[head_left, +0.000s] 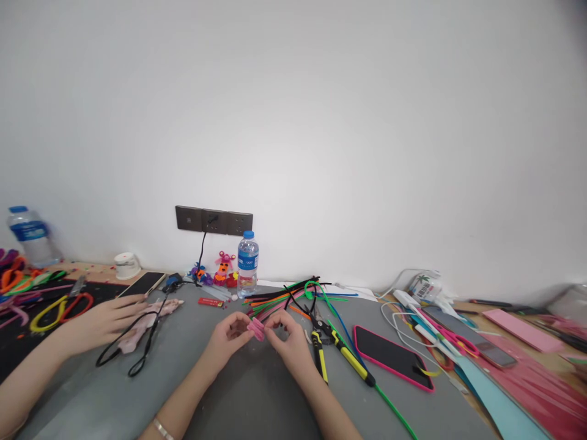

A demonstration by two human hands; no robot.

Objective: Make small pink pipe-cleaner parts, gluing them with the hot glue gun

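Between my two hands, above the grey mat (257, 397), is a small pink bundle of bent pipe cleaner (257, 329). My left hand (232, 335) pinches its left side between thumb and fingers. On the other side, the thumb and forefinger of my right hand (287, 335) close on its right edge. Several coloured pipe cleaners (284, 299) lie in a loose pile just behind my hands. Yellow-and-black pliers (342, 348) rest close to the right of my right hand.
At left, another person's hand (107, 324) reaches toward a phone (143, 284) near a black cable (149, 342). A water bottle (247, 266) stands by small pipe-cleaner figures (223, 269). A pink-cased phone (392, 357), pink scissors (458, 342) and coloured sheets (536, 385) lie right.
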